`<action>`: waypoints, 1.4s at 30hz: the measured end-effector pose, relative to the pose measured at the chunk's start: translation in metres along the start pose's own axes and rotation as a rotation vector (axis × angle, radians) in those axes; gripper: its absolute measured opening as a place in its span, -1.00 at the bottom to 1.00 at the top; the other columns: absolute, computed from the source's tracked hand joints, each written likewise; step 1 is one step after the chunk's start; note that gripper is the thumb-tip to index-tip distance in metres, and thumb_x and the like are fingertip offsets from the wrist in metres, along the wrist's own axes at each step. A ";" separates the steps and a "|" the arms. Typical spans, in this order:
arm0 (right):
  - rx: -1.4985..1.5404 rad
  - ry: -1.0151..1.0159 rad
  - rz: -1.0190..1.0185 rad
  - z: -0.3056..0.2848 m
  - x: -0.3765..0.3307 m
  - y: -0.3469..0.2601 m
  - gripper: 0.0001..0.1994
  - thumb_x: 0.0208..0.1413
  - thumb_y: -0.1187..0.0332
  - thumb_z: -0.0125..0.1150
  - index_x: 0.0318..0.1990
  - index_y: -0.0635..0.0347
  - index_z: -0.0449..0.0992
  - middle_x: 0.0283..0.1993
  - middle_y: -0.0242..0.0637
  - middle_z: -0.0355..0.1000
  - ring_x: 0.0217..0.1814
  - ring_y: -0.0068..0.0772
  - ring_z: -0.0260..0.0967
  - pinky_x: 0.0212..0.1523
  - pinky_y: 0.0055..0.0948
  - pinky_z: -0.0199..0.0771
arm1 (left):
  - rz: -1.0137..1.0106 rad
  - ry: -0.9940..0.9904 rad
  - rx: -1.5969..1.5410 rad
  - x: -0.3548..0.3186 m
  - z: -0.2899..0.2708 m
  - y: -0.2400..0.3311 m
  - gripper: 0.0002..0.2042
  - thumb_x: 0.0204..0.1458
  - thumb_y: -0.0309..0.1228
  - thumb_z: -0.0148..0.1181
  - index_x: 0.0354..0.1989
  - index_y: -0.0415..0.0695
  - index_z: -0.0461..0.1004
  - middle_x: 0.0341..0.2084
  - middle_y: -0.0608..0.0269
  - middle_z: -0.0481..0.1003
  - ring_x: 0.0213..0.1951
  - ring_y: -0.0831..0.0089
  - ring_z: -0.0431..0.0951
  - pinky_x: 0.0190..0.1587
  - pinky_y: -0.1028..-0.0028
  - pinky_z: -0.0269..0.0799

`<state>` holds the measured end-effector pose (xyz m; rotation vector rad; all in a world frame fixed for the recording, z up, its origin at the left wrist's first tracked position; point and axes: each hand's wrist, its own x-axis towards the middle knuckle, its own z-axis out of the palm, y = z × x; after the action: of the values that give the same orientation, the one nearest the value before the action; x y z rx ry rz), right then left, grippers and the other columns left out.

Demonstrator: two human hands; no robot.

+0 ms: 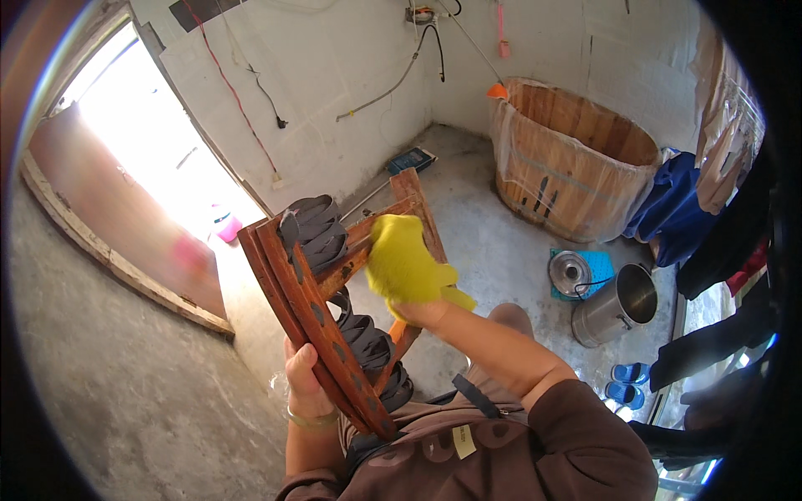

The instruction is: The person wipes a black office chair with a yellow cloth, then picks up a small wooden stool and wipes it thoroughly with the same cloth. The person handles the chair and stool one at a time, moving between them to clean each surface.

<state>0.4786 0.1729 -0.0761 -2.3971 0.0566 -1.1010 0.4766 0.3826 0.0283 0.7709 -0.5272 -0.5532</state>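
A person wipes a folded reddish-brown wooden chair frame (326, 309) strung with dark grey straps, the left hand (302, 376) clamped round its lower rail. The right hand (418, 311) presses a crumpled yellow cloth (407, 263) against the crossbar. Wiping looks under way; further passes would likely need the frame turned. Bare concrete floor (493, 242) lies open ahead, with a wooden tub (576, 154) and steel pot (614, 305) well apart.

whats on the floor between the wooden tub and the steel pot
In the head view, a round metal lid on a blue mat lies between the wooden tub and the steel pot.
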 end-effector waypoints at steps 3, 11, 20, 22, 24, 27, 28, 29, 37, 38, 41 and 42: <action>0.351 0.002 -0.031 -0.010 0.019 -0.050 -0.46 0.09 0.34 0.07 0.24 0.19 0.13 0.24 -0.20 0.16 0.29 -0.22 0.09 0.24 -0.37 0.10 | -0.018 -0.048 0.030 0.001 -0.010 0.001 -0.50 -0.02 -0.19 0.22 0.00 -0.22 0.24 -0.32 0.23 0.45 -0.36 0.45 0.50 -0.39 0.50 0.48; -0.046 0.079 -0.060 -0.026 0.019 0.049 -0.57 0.05 0.33 0.10 0.12 0.09 0.30 0.15 -0.19 0.26 0.23 -0.21 0.15 0.17 -0.30 0.18 | -0.058 0.019 -0.046 -0.001 0.007 -0.001 -0.50 -0.15 -0.23 0.32 -0.11 -0.27 0.30 -0.43 0.24 0.41 -0.44 0.48 0.44 -0.46 0.53 0.38; -0.141 -0.112 0.535 -0.062 -0.018 0.060 -0.72 0.10 0.34 0.04 -0.03 0.16 0.44 -0.02 -0.14 0.40 0.05 -0.12 0.30 0.00 -0.28 0.30 | 0.070 0.267 0.038 0.010 -0.012 0.008 -0.64 0.06 -0.14 0.01 -0.13 -0.18 0.30 -0.45 0.29 0.38 -0.44 0.50 0.42 -0.43 0.52 0.38; 0.002 0.025 0.472 -0.081 -0.030 0.049 -0.73 0.07 0.37 0.05 -0.06 0.19 0.44 -0.02 -0.13 0.40 0.01 -0.13 0.32 -0.03 -0.27 0.31 | 0.086 0.109 0.012 0.012 -0.035 0.006 -0.59 0.14 -0.05 -0.13 -0.08 -0.17 0.29 -0.33 0.15 0.41 -0.35 0.40 0.45 -0.35 0.46 0.42; -0.013 -0.046 0.412 -0.092 -0.038 0.036 -0.67 0.06 0.40 0.04 0.02 0.18 0.37 0.00 -0.14 0.37 0.00 -0.15 0.33 -0.05 -0.27 0.32 | 0.074 -0.054 -0.095 0.016 -0.049 0.001 -0.57 0.15 -0.06 -0.14 -0.04 -0.19 0.26 -0.30 0.09 0.41 -0.30 0.35 0.46 -0.31 0.41 0.44; 0.005 -0.192 0.306 -0.089 -0.040 -0.024 -0.66 0.11 0.39 -0.05 0.06 0.16 0.34 0.02 -0.15 0.36 0.01 -0.16 0.33 -0.01 -0.24 0.31 | 0.067 0.050 -0.066 0.016 -0.035 0.001 -0.50 0.15 0.00 -0.16 -0.02 -0.24 0.23 -0.25 0.05 0.40 -0.22 0.31 0.44 -0.25 0.32 0.43; 0.014 -0.232 0.270 -0.081 -0.043 -0.040 -0.66 0.13 0.39 -0.08 0.08 0.15 0.33 0.03 -0.15 0.35 0.02 -0.17 0.33 0.01 -0.23 0.31 | 0.060 0.038 -0.099 0.020 -0.034 0.000 -0.49 0.15 0.01 -0.17 -0.02 -0.25 0.23 -0.24 0.04 0.40 -0.21 0.30 0.43 -0.24 0.30 0.43; -0.129 -0.269 0.041 -0.057 -0.053 -0.053 -0.61 0.15 0.36 -0.10 0.15 0.13 0.26 0.12 -0.18 0.29 0.10 -0.20 0.28 0.08 -0.24 0.27 | 0.065 -0.078 -0.170 0.024 -0.034 -0.002 -0.49 0.15 0.00 -0.18 0.00 -0.25 0.23 -0.21 0.03 0.40 -0.20 0.28 0.43 -0.22 0.30 0.44; 0.693 -0.451 0.347 0.000 -0.095 -0.002 -0.44 0.14 0.23 0.00 0.30 0.01 0.07 0.30 -0.27 0.12 0.34 -0.32 0.04 0.26 -0.43 0.07 | 0.164 -0.228 -0.235 0.017 -0.005 0.008 -0.53 0.20 -0.06 -0.28 0.10 -0.16 0.23 -0.09 -0.01 0.39 -0.12 0.26 0.47 -0.14 0.27 0.48; 0.183 -0.491 0.302 -0.010 -0.092 0.018 -0.47 0.14 0.25 0.00 0.28 0.01 0.11 0.28 -0.28 0.15 0.31 -0.33 0.09 0.24 -0.42 0.11 | 0.170 -0.221 -0.221 0.015 -0.005 0.009 -0.53 0.20 -0.06 -0.29 0.10 -0.16 0.23 -0.10 0.00 0.40 -0.13 0.27 0.48 -0.14 0.27 0.49; -0.053 -0.142 0.343 -0.026 -0.098 0.076 -0.70 0.02 0.36 0.14 -0.04 0.03 0.46 0.02 -0.28 0.41 0.11 -0.30 0.30 0.08 -0.34 0.30 | 0.196 -0.169 -0.134 0.015 -0.006 0.011 -0.52 0.21 -0.06 -0.31 0.11 -0.17 0.23 -0.10 0.00 0.41 -0.13 0.28 0.50 -0.14 0.27 0.51; -0.063 -0.074 0.427 -0.039 -0.087 0.071 -0.73 0.00 0.38 0.16 -0.09 0.04 0.49 -0.02 -0.27 0.43 0.09 -0.26 0.31 0.07 -0.32 0.31 | 0.201 -0.077 -0.071 0.014 -0.003 0.014 -0.51 0.17 -0.04 -0.24 0.07 -0.20 0.21 -0.18 0.04 0.36 -0.21 0.32 0.44 -0.22 0.33 0.44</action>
<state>0.4037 0.1153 -0.1477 -2.3262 0.5579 -0.8186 0.4923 0.3836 0.0398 0.6230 -0.6455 -0.4144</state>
